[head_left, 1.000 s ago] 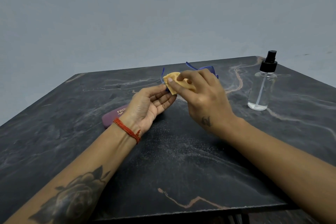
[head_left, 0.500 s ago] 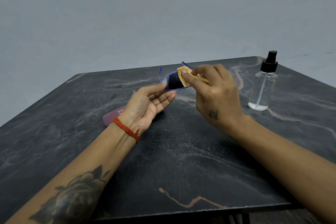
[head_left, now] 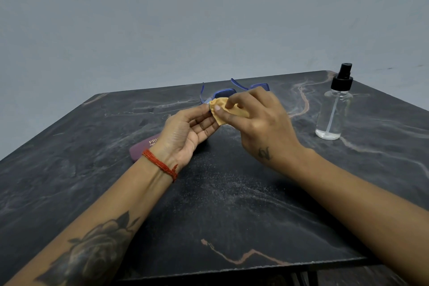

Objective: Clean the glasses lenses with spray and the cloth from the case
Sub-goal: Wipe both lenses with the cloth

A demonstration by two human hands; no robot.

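Blue-framed glasses (head_left: pixel 224 93) with dark lenses are held above the table by my left hand (head_left: pixel 185 131), whose fingertips grip the frame's left end. My right hand (head_left: pixel 257 121) pinches a small yellow cloth (head_left: pixel 220 105) against the left lens, thumb in front and fingers behind. Most of that lens is hidden by the cloth and fingers. A clear spray bottle (head_left: pixel 334 111) with a black pump top stands upright at the right, apart from both hands. The maroon glasses case (head_left: pixel 142 148) lies closed on the table behind my left wrist, partly hidden.
The dark marble-patterned table (head_left: pixel 232 204) has fine specks across its middle. Its front edge runs just below my forearms and its far edge meets a plain grey wall.
My right hand slid the cloth right along the lens half a second ago, then back left to the lens's left end. The left hand stayed nearly still, holding the frame.
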